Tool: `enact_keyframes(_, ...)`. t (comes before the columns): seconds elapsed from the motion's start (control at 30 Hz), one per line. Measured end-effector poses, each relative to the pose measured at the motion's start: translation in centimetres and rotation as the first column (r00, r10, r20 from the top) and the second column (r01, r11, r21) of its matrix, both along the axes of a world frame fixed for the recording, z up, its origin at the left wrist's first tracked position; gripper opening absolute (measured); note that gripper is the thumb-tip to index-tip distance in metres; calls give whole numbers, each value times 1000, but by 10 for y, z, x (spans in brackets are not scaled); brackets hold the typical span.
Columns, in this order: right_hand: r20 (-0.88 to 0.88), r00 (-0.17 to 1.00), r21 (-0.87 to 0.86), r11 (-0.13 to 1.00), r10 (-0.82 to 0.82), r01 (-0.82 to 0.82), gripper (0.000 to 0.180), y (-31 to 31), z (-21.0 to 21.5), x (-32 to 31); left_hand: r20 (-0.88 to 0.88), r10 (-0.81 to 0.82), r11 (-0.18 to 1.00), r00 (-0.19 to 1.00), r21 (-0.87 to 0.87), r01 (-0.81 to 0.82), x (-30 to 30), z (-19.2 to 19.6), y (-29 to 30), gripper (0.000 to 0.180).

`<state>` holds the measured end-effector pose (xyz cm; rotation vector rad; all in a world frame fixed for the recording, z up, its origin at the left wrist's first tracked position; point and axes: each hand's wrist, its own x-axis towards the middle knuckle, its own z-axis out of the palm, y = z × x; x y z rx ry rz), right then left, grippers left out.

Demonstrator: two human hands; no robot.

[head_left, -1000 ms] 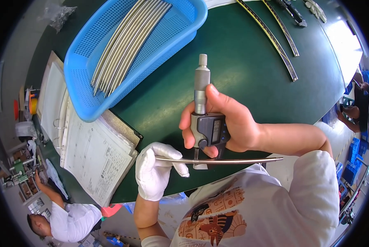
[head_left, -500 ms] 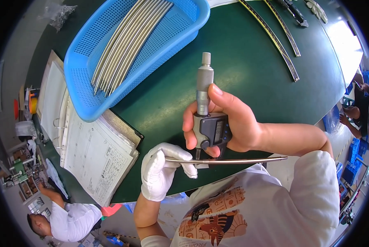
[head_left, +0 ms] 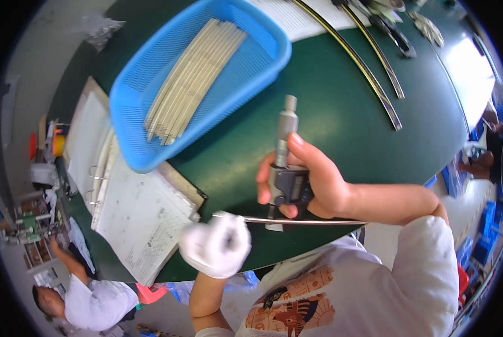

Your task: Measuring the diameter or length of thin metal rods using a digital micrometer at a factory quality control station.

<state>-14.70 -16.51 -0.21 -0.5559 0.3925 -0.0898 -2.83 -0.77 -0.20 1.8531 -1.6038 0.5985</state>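
Green matting covers the workbench point(head_left: 341, 118), and on it a blue basket point(head_left: 150, 101) filled with pale thin strips point(head_left: 192, 78) is seen, with an open ring binder point(head_left: 133, 208) beside it. A digital micrometer point(head_left: 287, 174) is held upright in the bare right hand point(head_left: 319, 182), the fingers being closed firmly around its dark body. A thin metal strip point(head_left: 296, 221) is passed across the lower end of the instrument. Compared with half a second ago, the gloved left hand point(head_left: 216, 244) is blurred and has been drawn a little down and to the left; whether the end of the strip is still pinched cannot be told. It is judged that the strip is being shifted or released, so that the measuring at this point may be finished.
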Motion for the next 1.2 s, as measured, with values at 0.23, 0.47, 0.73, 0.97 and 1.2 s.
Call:
enact_keyframes(0.23, -3, 996, -53, 995, -86, 86, 61, 12, -8, 8, 105, -234, 920, 967, 346, 185, -24, 18, -7, 16)
enact_keyframes(0.47, 47, 979, -195, 959, -200, 205, 56, 19, -10, 3, 49, -161, 903, 986, 410, 127, -37, 12, -11, 13)
enact_keyframes(0.73, 25, 996, -396, 914, -82, 85, 54, 17, -6, 6, 195, -381, 904, 904, 284, 319, -33, -10, -21, 22)
enact_keyframes(0.97, -14, 999, -309, 950, 49, -51, 56, 14, -9, 10, 298, -454, 855, 840, 411, 316, -27, 0, -17, 19)
enact_keyframes(1.2, 13, 998, -113, 992, 62, -61, 55, 10, -5, 14, 255, -421, 867, 870, 394, 304, -10, 53, 22, 14)
